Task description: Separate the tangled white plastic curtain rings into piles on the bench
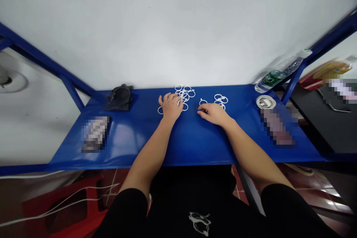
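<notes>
Several white plastic rings point(185, 93) lie in a loose pile on the blue shelf point(189, 141), near the wall. My left hand point(170, 106) rests palm down on the near left edge of that pile, fingers curled over some rings; one ring point(160, 110) lies just left of it. My right hand point(213, 113) lies on the shelf, fingers pointing left and pinched by a single ring point(203, 102). A smaller group of rings point(221, 100) sits just beyond the right hand.
A dark crumpled cloth point(119, 97) lies at the back left. A plastic water bottle point(281, 70) leans at the back right beside a round metal lid point(266, 102). Blue frame struts rise on both sides. A red stool point(67, 212) stands below left.
</notes>
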{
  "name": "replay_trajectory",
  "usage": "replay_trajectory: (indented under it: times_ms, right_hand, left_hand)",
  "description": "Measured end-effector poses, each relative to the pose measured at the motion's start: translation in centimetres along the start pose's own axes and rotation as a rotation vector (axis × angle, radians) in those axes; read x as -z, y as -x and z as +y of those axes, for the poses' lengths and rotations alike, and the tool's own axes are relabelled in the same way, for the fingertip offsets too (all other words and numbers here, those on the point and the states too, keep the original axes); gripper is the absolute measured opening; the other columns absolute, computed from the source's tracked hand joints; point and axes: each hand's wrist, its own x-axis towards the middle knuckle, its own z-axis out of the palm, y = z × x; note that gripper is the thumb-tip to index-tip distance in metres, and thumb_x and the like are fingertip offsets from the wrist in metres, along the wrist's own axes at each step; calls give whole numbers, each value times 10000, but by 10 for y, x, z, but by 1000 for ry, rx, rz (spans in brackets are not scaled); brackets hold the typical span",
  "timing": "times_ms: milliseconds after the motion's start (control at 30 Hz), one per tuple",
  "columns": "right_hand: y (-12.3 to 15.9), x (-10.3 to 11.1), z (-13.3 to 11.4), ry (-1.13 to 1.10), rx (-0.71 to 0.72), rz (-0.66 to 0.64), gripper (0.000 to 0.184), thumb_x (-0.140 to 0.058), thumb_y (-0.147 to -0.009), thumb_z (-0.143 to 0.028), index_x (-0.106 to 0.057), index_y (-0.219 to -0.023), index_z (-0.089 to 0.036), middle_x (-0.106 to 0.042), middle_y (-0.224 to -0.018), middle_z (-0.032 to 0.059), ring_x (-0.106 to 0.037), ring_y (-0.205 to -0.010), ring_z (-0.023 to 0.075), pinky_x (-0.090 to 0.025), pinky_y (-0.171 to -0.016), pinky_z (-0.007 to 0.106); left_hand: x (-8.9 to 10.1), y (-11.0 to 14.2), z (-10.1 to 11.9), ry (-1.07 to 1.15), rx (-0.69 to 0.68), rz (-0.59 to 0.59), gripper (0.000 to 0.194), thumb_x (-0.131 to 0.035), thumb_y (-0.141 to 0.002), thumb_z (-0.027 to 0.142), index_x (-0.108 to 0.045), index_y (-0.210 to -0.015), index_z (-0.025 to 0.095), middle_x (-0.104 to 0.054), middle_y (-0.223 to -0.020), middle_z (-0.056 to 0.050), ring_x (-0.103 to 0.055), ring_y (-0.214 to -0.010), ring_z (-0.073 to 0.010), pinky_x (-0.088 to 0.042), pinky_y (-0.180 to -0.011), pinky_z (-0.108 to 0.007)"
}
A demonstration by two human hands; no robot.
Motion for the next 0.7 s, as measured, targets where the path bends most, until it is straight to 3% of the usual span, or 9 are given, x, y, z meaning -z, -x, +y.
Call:
replay_trajectory:
  times_ms: [400, 600, 700]
  right_hand:
    - [2, 4, -2, -37, -14, 100, 230, -612, -991, -331, -770, -1124, -230, -815, -992, 49, -745, -889, 235, -501, -772, 329]
    - [4, 9, 1, -273, -175, 421, 406, -452, -1083, -455, -725, -1261, -213, -808, -1078, 97, -746, -920, 241, -555, -840, 364]
    - [3, 9, 3, -521, -191, 429, 514, -402, -1087, -564, -686, -1325, -207, -801, -1067, 91, -719, -758, 200, -568, -729, 341]
  left_hand:
    - [13, 1, 6, 87, -94, 135, 160, -604, -1026, 302, -763, -1017, 286, -810, -1112, -52, -664, -1252, -298, -255, -1235, -583]
    - [16, 10, 13, 222, -343, 66, 199, -590, -1037, 333, -772, -990, 269, -811, -982, -53, -727, -992, -250, -472, -1042, -471]
    - [15, 16, 21, 283, -482, 11, 201, -584, -1032, 296, -770, -962, 268, -811, -931, -40, -734, -929, -227, -529, -929, -427]
